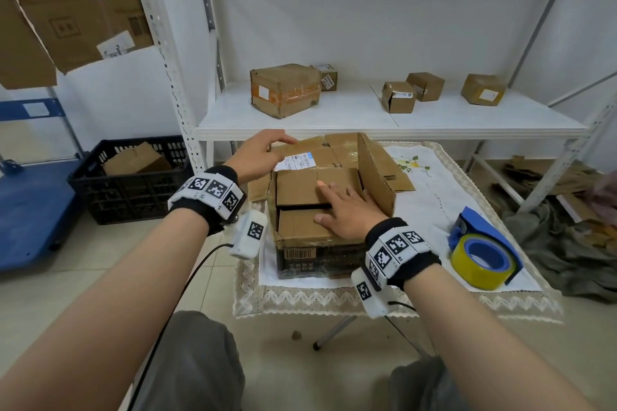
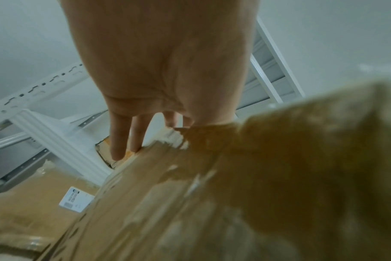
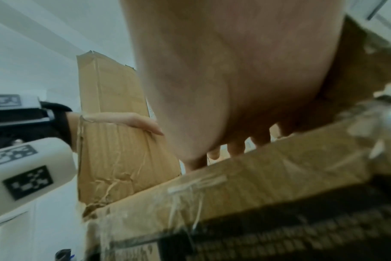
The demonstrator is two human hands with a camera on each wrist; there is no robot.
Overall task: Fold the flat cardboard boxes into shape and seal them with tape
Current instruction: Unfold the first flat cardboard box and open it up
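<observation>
A brown cardboard box (image 1: 314,243) with a dark printed front stands on the cloth-covered small table (image 1: 434,183). My right hand (image 1: 347,210) lies flat with straight fingers on the two folded-in inner flaps (image 1: 300,190). My left hand (image 1: 260,153) grips the top edge of the box's left flap (image 1: 300,160), which carries a white label. That flap (image 3: 114,141) stands raised in the right wrist view, with my left hand (image 3: 132,120) across it. The box's right flap (image 1: 374,177) stands upright. A blue tape dispenser (image 1: 480,257) with yellow tape sits at the table's right.
Behind the table a white shelf (image 1: 367,117) carries several taped boxes (image 1: 283,90). A black crate (image 1: 130,183) with cardboard and a blue cart (image 1: 30,210) stand on the left. Flattened cardboard (image 1: 551,177) and grey cloth (image 1: 567,243) lie on the floor at the right.
</observation>
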